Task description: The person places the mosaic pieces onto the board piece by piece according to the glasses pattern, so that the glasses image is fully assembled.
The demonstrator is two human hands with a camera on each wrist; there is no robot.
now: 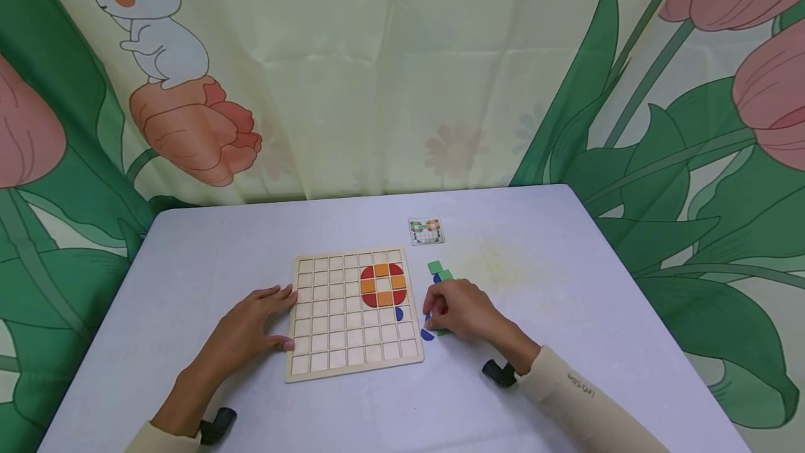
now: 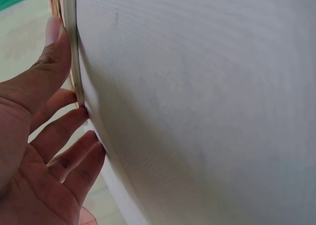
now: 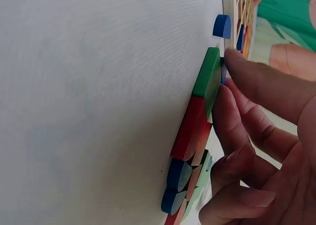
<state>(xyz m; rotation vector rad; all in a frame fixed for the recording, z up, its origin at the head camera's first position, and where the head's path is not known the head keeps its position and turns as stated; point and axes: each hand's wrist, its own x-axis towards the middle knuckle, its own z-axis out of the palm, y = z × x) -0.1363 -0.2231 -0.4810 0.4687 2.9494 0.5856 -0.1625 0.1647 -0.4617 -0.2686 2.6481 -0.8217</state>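
A wooden grid board (image 1: 319, 341) lies on the table, with a ring of red quarter-round pieces (image 1: 397, 269) and orange squares (image 1: 381, 270) in its upper right cells. Below the ring, one blue half-round (image 1: 399, 314) sits in a cell. My left hand (image 1: 254, 320) touches the board's left edge with thumb and fingers spread. Right of the board, my right hand (image 1: 462, 306) pinches a small blue piece (image 3: 223, 72) between thumb and finger, mostly hidden by the fingertips. Another blue half-round (image 1: 427, 335) lies near the board's right edge.
Loose pieces lie in a cluster under and around the right hand: green squares (image 1: 435, 267), a green block (image 3: 206, 79), a red one (image 3: 188, 129) and blue half-rounds (image 3: 178, 173). A printed pattern card (image 1: 426, 231) lies behind the board on the white tablecloth (image 1: 541, 250).
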